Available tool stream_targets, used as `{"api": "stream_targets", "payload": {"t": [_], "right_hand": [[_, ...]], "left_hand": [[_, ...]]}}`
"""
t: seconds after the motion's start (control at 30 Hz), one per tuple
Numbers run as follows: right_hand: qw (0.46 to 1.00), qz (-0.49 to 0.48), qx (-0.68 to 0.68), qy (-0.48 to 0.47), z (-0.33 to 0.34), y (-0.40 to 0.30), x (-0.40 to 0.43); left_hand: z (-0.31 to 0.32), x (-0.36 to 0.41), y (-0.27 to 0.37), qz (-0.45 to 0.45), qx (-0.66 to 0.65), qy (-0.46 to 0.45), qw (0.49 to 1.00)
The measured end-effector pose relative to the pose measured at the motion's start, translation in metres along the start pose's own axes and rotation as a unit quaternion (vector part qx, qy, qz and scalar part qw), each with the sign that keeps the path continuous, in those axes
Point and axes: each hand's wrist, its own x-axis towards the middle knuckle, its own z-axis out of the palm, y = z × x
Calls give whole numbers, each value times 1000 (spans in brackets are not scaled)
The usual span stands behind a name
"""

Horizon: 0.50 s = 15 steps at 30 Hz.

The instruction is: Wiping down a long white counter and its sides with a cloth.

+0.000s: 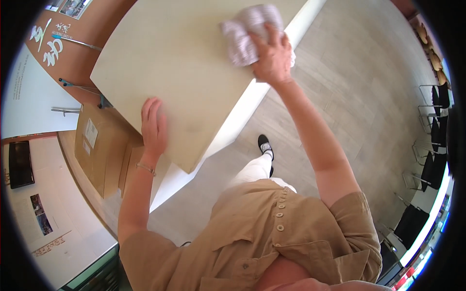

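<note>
A pale cream tabletop or counter surface [174, 62] with white sides lies before me. My right hand [271, 56] presses a crumpled, light pinkish cloth [242, 40] on this surface, close to its right edge. Fingers spread over the cloth, the hand hides part of it. My left hand [153, 127] rests flat near the left edge of the same surface, palm down, with nothing seen in it. A thin bracelet [146, 168] circles the left wrist.
Cardboard boxes [98, 145] stand left of the counter, near teal-tipped metal poles [78, 42]. A wall-mounted dark screen [22, 164] hangs at far left. Several black chairs [411, 222] line the right side beyond the grey floor [349, 83].
</note>
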Motion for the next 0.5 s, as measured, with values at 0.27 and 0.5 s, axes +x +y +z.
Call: {"api": "stream_targets", "payload": {"t": [0.27, 0.5], "right_hand": [[978, 50, 203, 15, 7, -29, -48], [975, 140, 116, 127, 31, 99, 68]], "left_hand": [[-6, -4, 1, -8, 4, -8, 1000], [-6, 5, 13, -26, 9, -27, 999]]}}
